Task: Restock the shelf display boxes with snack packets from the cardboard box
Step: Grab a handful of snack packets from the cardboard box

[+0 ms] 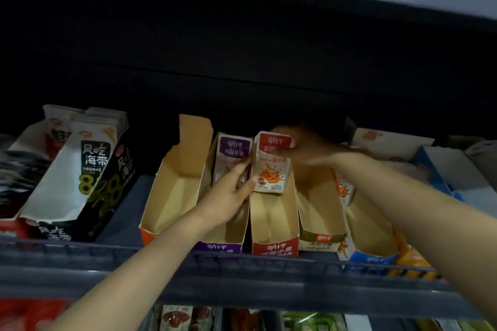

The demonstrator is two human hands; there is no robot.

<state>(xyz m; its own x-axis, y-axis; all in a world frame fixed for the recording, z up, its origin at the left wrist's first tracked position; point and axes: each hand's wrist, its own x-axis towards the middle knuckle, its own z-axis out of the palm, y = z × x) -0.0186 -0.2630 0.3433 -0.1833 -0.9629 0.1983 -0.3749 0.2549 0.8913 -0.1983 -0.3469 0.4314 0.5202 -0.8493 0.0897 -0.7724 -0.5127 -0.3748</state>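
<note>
Snack packets [271, 162]: light, limp; our right hand [309, 152] pinches their tops, left hand [228, 192] open, steadying purple packets [233, 158].

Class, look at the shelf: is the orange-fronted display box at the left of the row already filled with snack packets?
No, the orange-fronted display box shows only its bare cardboard inside, while the purple-fronted box beside it holds purple packets.

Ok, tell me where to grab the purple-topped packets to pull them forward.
Grip the purple-topped packets by their top edge, coming from above: they stand upright at the back of the purple-fronted box, whose side walls cover their flanks. The left hand already rests there.
</note>
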